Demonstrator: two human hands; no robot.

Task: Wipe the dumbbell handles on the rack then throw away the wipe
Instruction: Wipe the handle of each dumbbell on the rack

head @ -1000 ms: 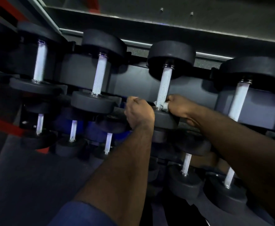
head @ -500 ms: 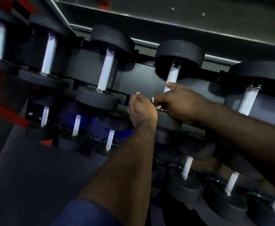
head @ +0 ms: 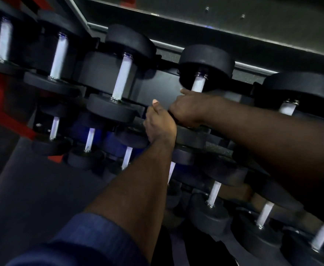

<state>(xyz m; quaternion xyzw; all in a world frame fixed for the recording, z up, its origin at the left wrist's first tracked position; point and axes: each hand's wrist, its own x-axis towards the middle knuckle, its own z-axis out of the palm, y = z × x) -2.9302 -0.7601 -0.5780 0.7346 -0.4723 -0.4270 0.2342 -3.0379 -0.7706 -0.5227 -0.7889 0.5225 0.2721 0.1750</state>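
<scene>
- Right hand (head: 192, 110) has slid up the dumbbell handle (head: 198, 85), fingers wrapped round it.
- Left hand (head: 160, 127) curled beside it; grip unclear.
- Rack (head: 157, 89) carries rows of dumbbells (head: 117, 110).

Left arm: one long sleeve (head: 92, 239), dark blue, in a cloth with a fine denim-like weave. It ends partway along the arm (the cuff edge is too blurred to show stitching or buttons). Beyond it, the left forearm (head: 138, 181) and left hand (head: 160, 125) are bare; one short, rounded thumbnail (head: 155, 101) shows. The right forearm (head: 263, 131) and right hand (head: 188, 110) are bare over their visible length.
</scene>
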